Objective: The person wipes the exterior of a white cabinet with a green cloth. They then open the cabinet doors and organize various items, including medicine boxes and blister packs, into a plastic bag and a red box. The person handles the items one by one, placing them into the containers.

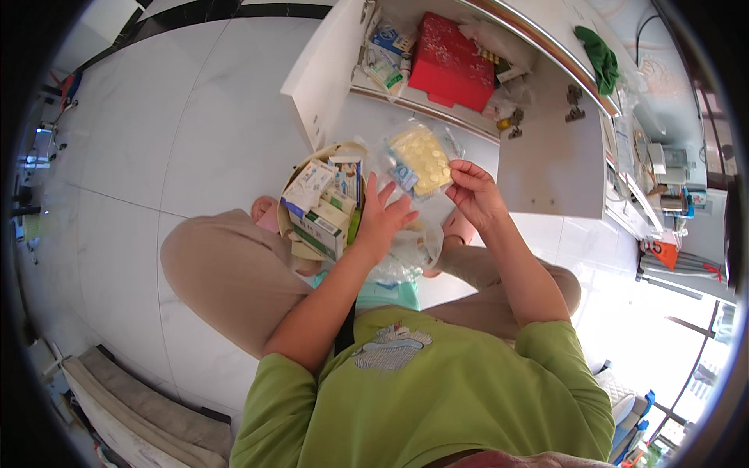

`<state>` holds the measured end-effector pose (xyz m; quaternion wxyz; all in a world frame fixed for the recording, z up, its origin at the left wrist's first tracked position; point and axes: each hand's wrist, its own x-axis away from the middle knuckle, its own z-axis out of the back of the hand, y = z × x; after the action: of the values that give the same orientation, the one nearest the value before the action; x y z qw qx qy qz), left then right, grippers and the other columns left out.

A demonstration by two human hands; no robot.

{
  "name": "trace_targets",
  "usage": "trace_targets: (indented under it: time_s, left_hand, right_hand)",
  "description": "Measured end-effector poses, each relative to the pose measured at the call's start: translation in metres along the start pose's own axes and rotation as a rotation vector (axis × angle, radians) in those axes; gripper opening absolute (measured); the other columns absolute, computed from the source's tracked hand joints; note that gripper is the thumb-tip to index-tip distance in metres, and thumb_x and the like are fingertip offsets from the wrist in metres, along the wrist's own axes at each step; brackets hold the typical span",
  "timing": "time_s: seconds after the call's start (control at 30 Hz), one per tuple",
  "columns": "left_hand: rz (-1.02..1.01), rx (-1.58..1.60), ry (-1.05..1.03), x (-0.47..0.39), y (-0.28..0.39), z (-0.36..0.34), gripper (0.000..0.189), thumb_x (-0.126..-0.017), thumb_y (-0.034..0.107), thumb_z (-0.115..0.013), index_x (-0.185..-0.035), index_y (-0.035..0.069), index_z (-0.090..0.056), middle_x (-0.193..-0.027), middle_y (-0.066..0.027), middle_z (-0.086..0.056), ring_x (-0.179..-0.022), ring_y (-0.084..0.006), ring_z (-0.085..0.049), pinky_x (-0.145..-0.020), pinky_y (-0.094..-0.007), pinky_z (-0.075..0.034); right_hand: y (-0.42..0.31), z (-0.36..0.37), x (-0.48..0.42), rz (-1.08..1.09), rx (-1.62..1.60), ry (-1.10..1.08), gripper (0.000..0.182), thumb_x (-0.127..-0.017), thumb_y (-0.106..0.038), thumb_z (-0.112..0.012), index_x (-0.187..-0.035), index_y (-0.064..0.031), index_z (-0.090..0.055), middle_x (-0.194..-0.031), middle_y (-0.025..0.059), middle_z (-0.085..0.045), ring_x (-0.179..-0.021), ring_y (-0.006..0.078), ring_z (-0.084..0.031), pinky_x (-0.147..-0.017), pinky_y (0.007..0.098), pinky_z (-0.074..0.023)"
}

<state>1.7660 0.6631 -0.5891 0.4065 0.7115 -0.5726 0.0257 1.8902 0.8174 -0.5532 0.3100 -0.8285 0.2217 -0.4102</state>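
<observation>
Between the finger and thumb of my right hand (475,190) is the edge of a clear plastic bag (450,140). Inside it show yellow blister packs of tablets (424,158) and a small blue-and-white packet (404,175). My left hand (386,213) has its fingers spread just left of the bag; nothing is seen in its grasp. Beside it, a round cream-coloured container (285,219) holds several medicine boxes (319,228), some tilted. A crumpled clear plastic bag (404,251) lies below my hands, above a turquoise plastic object (386,295) near my body.
Ahead, an open white cabinet holds a red box (453,61), medicine packets (386,73) and plastic bags. Its left door (322,70) and right door (550,146) stand ajar. A green cloth (598,58) lies on top. My knees flank the container. A grey cushioned seat (146,403) is behind left.
</observation>
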Motion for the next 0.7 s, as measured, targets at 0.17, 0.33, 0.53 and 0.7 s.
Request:
trace_targets:
  time_s: [0.17, 0.33, 0.53, 0.7]
  left_hand:
    - [-0.034, 0.251, -0.288, 0.008, 0.005, -0.006, 0.062, -0.083, -0.003, -0.054, -0.133, 0.018, -0.025, -0.13, -0.0071, -0.04, -0.118, -0.0259, -0.045, -0.091, -0.0461, -0.045]
    - [-0.086, 0.225, -0.248, 0.017, 0.003, -0.001, 0.064, -0.077, -0.011, -0.052, -0.132, 0.013, -0.029, -0.129, -0.008, -0.043, -0.118, -0.0253, -0.046, -0.096, -0.0434, -0.042]
    - [-0.087, 0.179, -0.229, 0.021, 0.003, 0.003, 0.061, -0.076, -0.012, -0.053, -0.13, 0.008, -0.033, -0.125, -0.0086, -0.048, -0.115, -0.0229, -0.048, -0.096, -0.0375, -0.042]
    - [-0.179, 0.04, -0.202, 0.02, 0.001, 0.0, 0.06, -0.074, -0.013, -0.058, -0.125, 0.008, -0.036, -0.122, -0.0076, -0.049, -0.112, -0.0202, -0.05, -0.094, -0.0334, -0.043]
  right_hand:
    - [0.018, 0.011, 0.052, 0.028, 0.053, -0.058, 0.013, -0.084, 0.002, -0.056, -0.096, -0.0008, -0.06, -0.096, 0.0065, -0.06, -0.09, 0.0172, -0.059, -0.083, 0.0308, -0.0511]
    - [0.036, 0.001, 0.07, 0.141, 0.16, -0.004, 0.023, -0.082, 0.004, -0.055, -0.104, -0.0038, -0.056, -0.096, 0.0043, -0.059, -0.089, 0.0141, -0.058, -0.078, 0.0282, -0.0503]
    - [0.052, -0.005, 0.074, 0.328, 0.387, 0.066, 0.038, -0.077, -0.004, -0.064, -0.113, -0.009, -0.054, -0.122, 0.0063, -0.048, -0.103, 0.0162, -0.05, -0.083, 0.0296, -0.0464]
    - [0.043, -0.03, 0.082, 0.823, 1.08, 0.053, 0.051, -0.069, -0.015, -0.075, -0.115, -0.0186, -0.055, -0.137, 0.0092, -0.037, -0.117, 0.0296, -0.04, -0.097, 0.0401, -0.0362]
